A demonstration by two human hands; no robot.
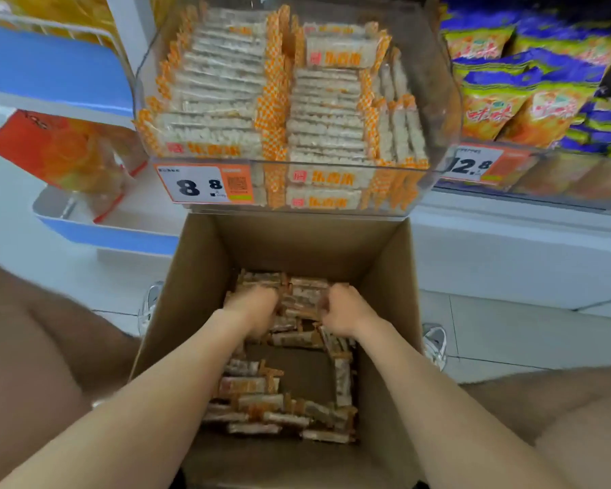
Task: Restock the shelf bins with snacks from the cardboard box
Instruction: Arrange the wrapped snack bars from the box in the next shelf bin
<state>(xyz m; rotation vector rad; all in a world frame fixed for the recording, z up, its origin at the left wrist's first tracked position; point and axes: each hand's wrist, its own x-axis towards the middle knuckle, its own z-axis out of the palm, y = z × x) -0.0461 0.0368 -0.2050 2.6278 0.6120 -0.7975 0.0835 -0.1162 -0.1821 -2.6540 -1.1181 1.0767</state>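
An open cardboard box [205, 273] stands on the floor below the shelf. Orange-and-white snack bars [258, 386] lie loose on its bottom, with a stack at the far end. Both my hands are deep in the box at that far stack. My left hand [258, 308] curls its fingers round bars on the left. My right hand [343, 308] grips bars on the right; its fingertips are hidden among them. Above, a clear shelf bin [434, 160] holds several neat rows of the same bars.
A price tag reading 8.8 [205, 185] is on the bin's front. Purple-and-orange snack bags [529, 97] fill the bin to the right. A blue and white rack [85, 227] with a red-orange packet [67, 153] stands left. My knees flank the box.
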